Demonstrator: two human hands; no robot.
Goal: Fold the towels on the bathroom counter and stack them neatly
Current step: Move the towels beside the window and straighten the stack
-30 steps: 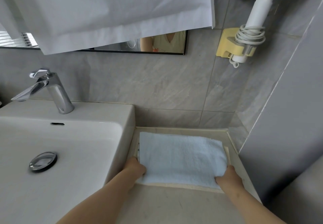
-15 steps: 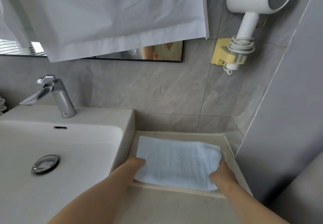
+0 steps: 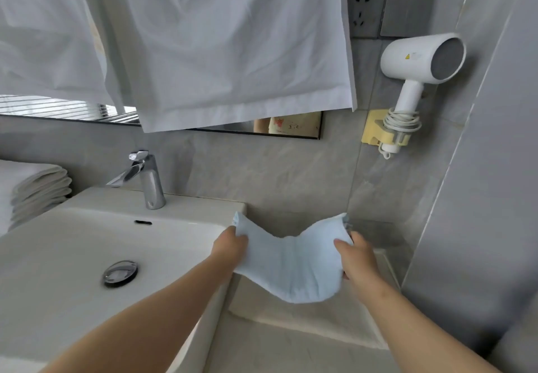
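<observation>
Towel (image 3: 291, 267), light blue and folded at least once, hangs at lower centre of frame. It is off the table (image 3: 291, 334), slung btwn both hands and sagging in the middle. Left hand (image 3: 230, 246) pinches its left edge, just by the sink (image 3: 180, 208) corner. Right hand (image 3: 356, 259) grips the right edge, thumb on top, fingers curled under. Layer count at the corners is hard to read, prob. two or more. Stack of white folded towels (image 3: 37, 189) sits at far left of frame, past the sink and tap (image 3: 148, 180).

Looks like a carry, either to that stack or into one more fold. To do it well:
- keep all layers pinched together at both ends
- draw hands slightly apart to take out the sag
- keep the low edge clear of the basin
- set it down square w/ edges lined up before letting go
</observation>
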